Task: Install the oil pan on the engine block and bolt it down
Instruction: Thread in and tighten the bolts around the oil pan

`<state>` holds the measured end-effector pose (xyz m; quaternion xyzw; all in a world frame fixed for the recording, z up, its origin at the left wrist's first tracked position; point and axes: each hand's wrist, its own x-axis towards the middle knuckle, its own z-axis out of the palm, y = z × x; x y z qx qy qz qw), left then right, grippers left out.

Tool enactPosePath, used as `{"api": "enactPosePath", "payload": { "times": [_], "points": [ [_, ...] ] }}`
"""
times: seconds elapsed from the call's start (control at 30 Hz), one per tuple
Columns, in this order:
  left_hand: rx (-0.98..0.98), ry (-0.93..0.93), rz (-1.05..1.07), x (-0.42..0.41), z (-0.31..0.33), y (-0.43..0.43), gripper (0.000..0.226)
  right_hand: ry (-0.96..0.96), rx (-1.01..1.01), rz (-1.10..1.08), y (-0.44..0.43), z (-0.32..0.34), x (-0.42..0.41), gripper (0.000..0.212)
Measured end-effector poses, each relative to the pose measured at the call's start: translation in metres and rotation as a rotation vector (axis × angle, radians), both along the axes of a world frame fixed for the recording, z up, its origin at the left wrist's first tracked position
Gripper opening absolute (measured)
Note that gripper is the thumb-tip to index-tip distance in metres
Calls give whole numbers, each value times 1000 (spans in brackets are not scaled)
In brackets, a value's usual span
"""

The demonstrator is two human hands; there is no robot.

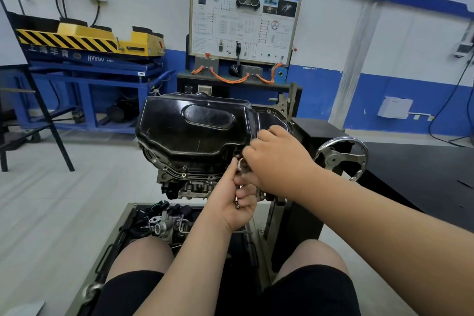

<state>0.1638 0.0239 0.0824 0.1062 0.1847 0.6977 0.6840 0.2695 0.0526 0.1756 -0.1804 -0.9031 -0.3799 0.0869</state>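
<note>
上海华育, "HVYAN" on blue lift (84, 59). Left hand (230, 209) fingers curled round bolts (238, 205); right hand (277, 161) fingers pinching a bolt (241, 163) against oil pan (195, 126) edge.

Just beyond the fingers (246, 197) of the left hand (236, 209), the oil pan (195, 126) is glossy black painted metal, smooth but scuffed. Beneath it the engine block (191, 188) is dull, rough-cast grey metal. The bolts (238, 206) gripped in those fingers are bright bare metal. To their right, the handwheel (333, 158) is polished, shiny metal.
</note>
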Motion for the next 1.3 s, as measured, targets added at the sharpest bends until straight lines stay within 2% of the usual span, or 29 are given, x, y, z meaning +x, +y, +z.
{"api": "enactPosePath", "payload": {
  "times": [0.07,0.1,0.2,0.3,0.37,0.43,0.5,0.53,0.6,0.63,0.73,0.83,0.87,0.97,1.0,1.07,1.13,1.23,1.3],
  "points": [
    [4,24,15,-3,-2,-1,41,72,-156,-126,4,-4,-2,53],
    [-3,43,32,-3,-2,-1,40,85,-176,-148,3,-4,-3,55],
    [-30,13,67,0,-1,1,45,38,-19,65,5,-5,-1,27],
    [-55,-20,78,4,0,5,40,1,-3,120,11,5,2,27],
    [-22,-29,50,3,-1,4,38,30,-31,29,11,6,1,28],
    [6,-3,38,2,-2,3,33,80,-137,-126,11,2,-2,49],
    [-4,36,64,3,-4,3,29,113,-262,-223,7,-1,-3,56],
    [-5,25,79,4,-4,4,31,101,-219,-175,5,-2,-4,50],
    [-12,-21,105,7,-3,6,36,42,-58,24,8,-1,-2,25],
    [-19,-33,113,8,-2,7,37,16,-17,82,10,2,-1,20],
    [-11,-39,113,9,-1,8,38,40,-73,57,14,8,-1,22],
    [27,1,82,5,-2,5,35,113,-227,-162,10,3,-7,48],
    [32,15,79,3,-2,4,36,109,-249,-193,8,0,-7,49],
    [20,35,109,5,-4,4,43,42,-83,38,4,-6,-3,22],
    [6,40,127,7,-4,4,42,5,-46,86,4,-5,-2,20],
    [-16,30,145,11,-3,6,40,-7,-59,97,5,0,-2,25],
    [-5,32,133,10,-1,7,42,50,-110,2,4,1,-4,24],
    [33,78,83,6,-1,6,49,118,-237,-194,1,-4,-7,48],
    [62,66,69,4,-5,5,52,137,-205,-126,-2,-10,-8,43]
  ]
}}
